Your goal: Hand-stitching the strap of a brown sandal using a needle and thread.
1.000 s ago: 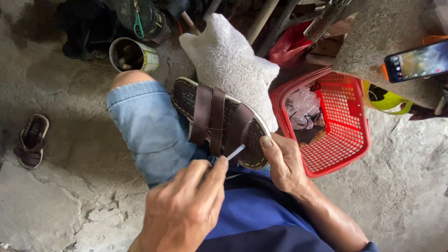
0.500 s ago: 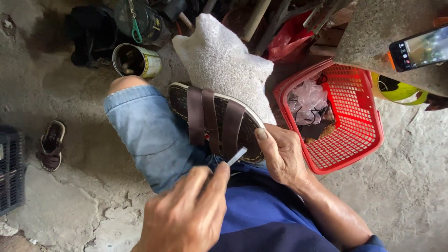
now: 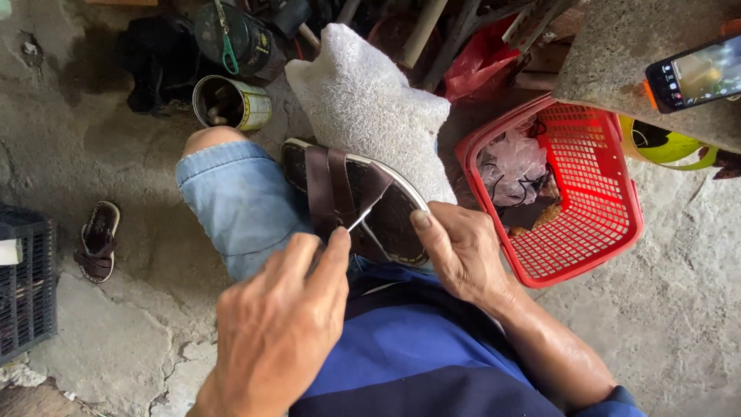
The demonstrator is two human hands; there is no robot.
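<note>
A brown strapped sandal (image 3: 340, 193) lies across my lap, between my bare knee in blue denim shorts (image 3: 231, 201) and a white towel-covered lump (image 3: 370, 100). My right hand (image 3: 463, 255) grips the sandal's near edge, thumb on the sole's rim. My left hand (image 3: 278, 332) pinches a thin metal needle-like tool (image 3: 361, 218). Its tip points at the base of the sandal's straps. My blue shirt fills the bottom of the view.
A red plastic basket (image 3: 610, 232) with a plastic bag and scraps sits on the right. A phone (image 3: 695, 73) rests on a concrete block. A tin can (image 3: 231, 104), a dark pot (image 3: 231, 35), a second sandal (image 3: 96, 243) and a black crate (image 3: 23, 293) stand on cracked concrete.
My left hand has moved up and forward, bringing the metal tool's tip closer to the sandal straps. My right hand keeps its hold on the sandal. The view shifted slightly.
</note>
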